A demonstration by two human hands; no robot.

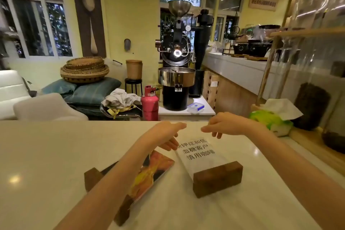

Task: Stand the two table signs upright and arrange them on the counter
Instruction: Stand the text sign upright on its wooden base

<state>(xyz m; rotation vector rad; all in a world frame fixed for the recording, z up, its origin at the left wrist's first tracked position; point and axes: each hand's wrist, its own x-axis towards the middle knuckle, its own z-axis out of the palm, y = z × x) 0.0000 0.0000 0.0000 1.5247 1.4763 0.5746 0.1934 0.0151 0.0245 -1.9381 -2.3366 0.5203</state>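
Observation:
A clear-panel sign [200, 152] with black Chinese text sits in a dark wooden base block [217, 178] on the white counter [46, 155], right of centre. A second sign with a colourful orange and yellow picture [156, 170] lies flat on the counter, tilted; my left forearm partly hides its long dark wooden base [91, 176]. My left hand [168, 134] is at the clear panel's upper left edge, thumb and fingers apart. At the upper right edge, my right hand [224, 124] hovers with its fingers loosely spread. I cannot tell whether either hand touches the panel.
A green tissue pack [270, 120] lies at the counter's right end, beside a wooden shelf post [267, 73] and glass jars. Beyond the counter's far edge stand a coffee roaster [176, 58], a red gas cylinder [150, 102], stacked baskets [85, 69] and white chairs [46, 107].

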